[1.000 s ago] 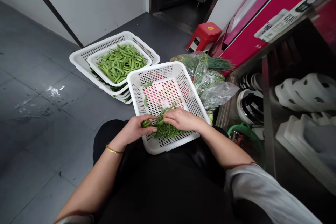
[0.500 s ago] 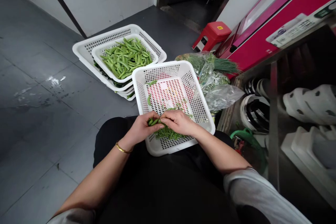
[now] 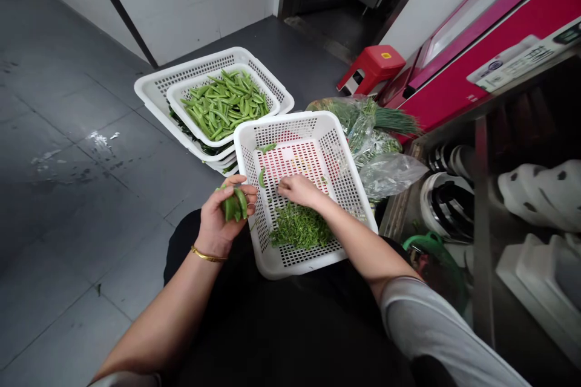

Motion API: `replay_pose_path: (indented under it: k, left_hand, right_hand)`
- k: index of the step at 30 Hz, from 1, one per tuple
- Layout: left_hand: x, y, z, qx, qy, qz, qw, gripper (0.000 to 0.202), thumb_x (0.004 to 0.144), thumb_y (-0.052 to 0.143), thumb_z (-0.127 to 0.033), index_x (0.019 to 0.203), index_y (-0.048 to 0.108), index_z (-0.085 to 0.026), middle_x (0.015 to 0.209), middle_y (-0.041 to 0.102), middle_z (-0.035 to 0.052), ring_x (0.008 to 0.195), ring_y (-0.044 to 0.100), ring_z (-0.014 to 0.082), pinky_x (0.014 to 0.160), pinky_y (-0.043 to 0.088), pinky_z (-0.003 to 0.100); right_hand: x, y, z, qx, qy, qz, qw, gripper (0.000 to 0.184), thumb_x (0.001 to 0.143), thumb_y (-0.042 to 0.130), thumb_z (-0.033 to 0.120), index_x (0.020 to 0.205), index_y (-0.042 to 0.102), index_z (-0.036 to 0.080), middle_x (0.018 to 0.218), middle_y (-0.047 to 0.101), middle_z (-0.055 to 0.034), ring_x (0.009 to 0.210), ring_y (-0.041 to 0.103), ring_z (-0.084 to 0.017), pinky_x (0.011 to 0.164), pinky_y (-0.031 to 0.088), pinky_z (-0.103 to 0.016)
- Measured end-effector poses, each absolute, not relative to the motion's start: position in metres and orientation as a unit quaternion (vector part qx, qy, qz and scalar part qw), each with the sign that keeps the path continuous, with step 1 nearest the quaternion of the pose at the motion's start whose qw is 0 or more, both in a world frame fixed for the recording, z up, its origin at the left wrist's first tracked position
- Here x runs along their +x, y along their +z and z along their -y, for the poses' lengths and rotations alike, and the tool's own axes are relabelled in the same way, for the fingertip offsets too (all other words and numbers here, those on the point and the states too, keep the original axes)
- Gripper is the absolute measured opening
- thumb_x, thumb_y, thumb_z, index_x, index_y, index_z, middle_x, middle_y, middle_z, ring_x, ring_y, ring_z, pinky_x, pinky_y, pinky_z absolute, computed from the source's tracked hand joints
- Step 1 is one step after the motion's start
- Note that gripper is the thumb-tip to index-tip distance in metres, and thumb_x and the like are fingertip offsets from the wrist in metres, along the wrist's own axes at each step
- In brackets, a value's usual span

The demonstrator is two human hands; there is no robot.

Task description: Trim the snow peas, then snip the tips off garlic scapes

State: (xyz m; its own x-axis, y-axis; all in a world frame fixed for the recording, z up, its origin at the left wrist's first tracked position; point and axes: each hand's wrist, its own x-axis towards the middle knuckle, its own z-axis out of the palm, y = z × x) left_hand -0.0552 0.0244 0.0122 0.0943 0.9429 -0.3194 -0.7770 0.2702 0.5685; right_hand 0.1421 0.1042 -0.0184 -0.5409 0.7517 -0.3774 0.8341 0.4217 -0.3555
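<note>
A white plastic basket (image 3: 363,211) rests across my lap. In my left hand (image 3: 221,217), left of the basket's rim, several snap pea pods (image 3: 235,205) lie in the curled fingers. My right hand (image 3: 297,189) reaches down inside the basket, its fingers bent and pressed together; whether a pod is in them is hidden. Just below that hand is a heap of green trimmings (image 3: 302,227). Two loose pods remain near the basket's left wall, one of them a curved pod (image 3: 262,178).
Ahead on the left, a smaller basket full of pea pods (image 3: 222,103) sits in a larger white basket (image 3: 152,87). To the right are bagged greens (image 3: 370,145), a red stool (image 3: 374,66), a green basket (image 3: 431,254) and a shelf with white containers (image 3: 540,193).
My hands have parted. The left has moved left, out over the basket's rim, turning palm up with the pods. My right has moved slightly forward, lower into the basket, uncovering the trimmings.
</note>
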Motion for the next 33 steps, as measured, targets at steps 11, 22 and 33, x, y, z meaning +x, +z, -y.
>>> replay_pose_path:
  k: [11,22,33]
  left_hand:
    - [-0.049,0.007,-0.023,0.206,0.516,-0.419,0.718,0.025,0.069,0.075,-0.027,0.067,0.053,-0.015,0.043,0.038,-0.0084,0.033,0.030,0.0025,0.033,0.021,0.014]
    - [-0.015,-0.001,-0.015,0.290,0.429,-0.486,0.704,0.037,0.056,0.083,-0.030,0.079,0.059,-0.013,0.044,0.045,-0.0084,0.033,0.035,0.0038,0.033,0.024,0.016]
    - [-0.007,0.006,-0.002,0.349,0.418,-0.387,0.744,0.068,0.072,0.073,-0.027,0.132,0.042,-0.016,0.058,0.058,-0.0031,0.037,0.038,0.0046,0.036,0.027,0.016]
  right_hand:
    - [0.107,-0.057,-0.119,0.506,-0.207,-0.833,0.085,0.016,0.085,0.050,0.021,0.093,0.061,0.014,0.096,0.068,-0.0107,0.087,0.063,-0.020,0.070,0.044,-0.027]
    - [0.167,0.014,-0.013,0.380,-0.172,-0.886,-0.204,0.024,0.093,0.043,0.031,0.084,0.060,0.015,0.079,0.065,-0.0084,0.073,0.059,-0.016,0.064,0.046,-0.028]
    - [0.187,0.002,-0.019,0.402,-0.687,-0.524,-0.304,0.029,0.074,0.066,0.045,0.075,0.057,0.017,0.052,0.060,0.0034,0.043,0.056,-0.011,0.045,0.048,-0.024]
